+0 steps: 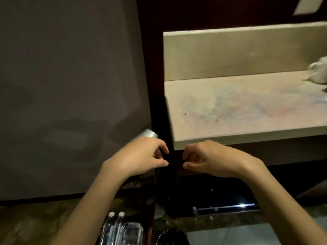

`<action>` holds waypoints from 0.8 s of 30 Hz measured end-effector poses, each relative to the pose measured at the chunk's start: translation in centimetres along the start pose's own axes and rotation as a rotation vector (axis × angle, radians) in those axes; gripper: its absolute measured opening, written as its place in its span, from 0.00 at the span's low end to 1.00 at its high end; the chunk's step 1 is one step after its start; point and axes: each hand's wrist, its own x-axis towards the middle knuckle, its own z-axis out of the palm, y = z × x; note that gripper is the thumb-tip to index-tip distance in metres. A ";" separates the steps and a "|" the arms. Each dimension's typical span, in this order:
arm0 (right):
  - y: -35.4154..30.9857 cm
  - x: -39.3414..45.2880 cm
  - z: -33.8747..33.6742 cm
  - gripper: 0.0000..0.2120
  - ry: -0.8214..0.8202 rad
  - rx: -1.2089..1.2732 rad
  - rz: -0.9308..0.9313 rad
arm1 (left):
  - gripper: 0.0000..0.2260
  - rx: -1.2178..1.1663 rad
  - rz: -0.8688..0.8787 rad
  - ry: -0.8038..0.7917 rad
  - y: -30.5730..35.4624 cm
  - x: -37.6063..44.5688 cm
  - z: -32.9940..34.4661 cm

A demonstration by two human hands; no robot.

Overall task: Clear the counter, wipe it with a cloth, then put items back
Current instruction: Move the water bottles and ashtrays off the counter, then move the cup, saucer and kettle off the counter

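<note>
While both hands sit low in the middle of the frame, just below the front edge of the surface point(247, 106), their grip reads the same on each side: fingers curled, thumb and forefinger drawn near each other. Left hand point(141, 156): curled, thumb tip close to the forefinger; nothing visible between them against the dark gap, so cannot tell whether it has hold of anything. A shiny silver object point(147, 134) shows just behind its knuckles; identity unclear. Right hand point(210, 159): fingers curled likewise, small gap between thumb and forefinger, no object seen in it. The two hands are near each other, not touching.

Surface: pale stone, middle right of frame, faint swirled marks across the top, one small dark speck near its left end. White mug point(318, 71) at the far right edge, blurred. Lower middle of frame: two water bottles point(115, 227) upright side by side.
</note>
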 end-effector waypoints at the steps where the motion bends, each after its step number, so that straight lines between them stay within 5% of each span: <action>1: 1.1 -0.5 -0.7 0.14 0.001 0.002 0.005 | 0.12 0.001 0.008 0.001 1.2 0.6 -0.1; 24: 29.9 -14.8 -12.9 0.14 0.092 0.055 0.323 | 0.13 0.163 0.256 -0.116 29.9 21.5 3.5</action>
